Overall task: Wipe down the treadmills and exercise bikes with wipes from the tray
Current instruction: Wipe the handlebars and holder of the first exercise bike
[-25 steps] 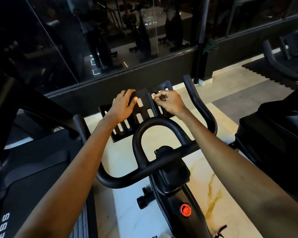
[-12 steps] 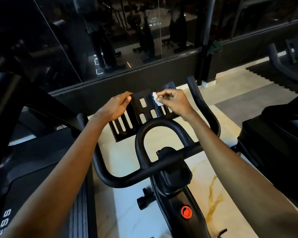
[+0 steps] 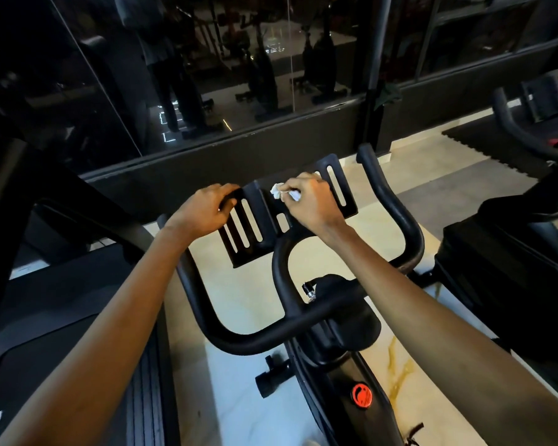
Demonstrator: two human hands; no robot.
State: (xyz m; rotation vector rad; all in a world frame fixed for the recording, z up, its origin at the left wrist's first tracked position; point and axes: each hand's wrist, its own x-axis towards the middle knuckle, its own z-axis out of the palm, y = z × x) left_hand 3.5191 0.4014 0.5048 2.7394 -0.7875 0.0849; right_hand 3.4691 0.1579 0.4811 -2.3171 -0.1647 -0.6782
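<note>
Wipe [image 3: 276,190] pinched in right hand [image 3: 313,206] on bike holder [image 3: 261,206]; left hand [image 3: 203,210] fingers seemingly curl round its edge.

There are two exercise bikes, the near exercise bike [image 3: 345,378] and the second exercise bike [image 3: 496,252] on the right, and one treadmill [image 3: 62,317]. There is one slotted tray [image 3: 268,220], one crumpled white wipe [image 3: 276,190] and one red disc [image 3: 362,395]. The person's two grips show: left grip [image 3: 203,209] and right grip [image 3: 316,204].
</note>
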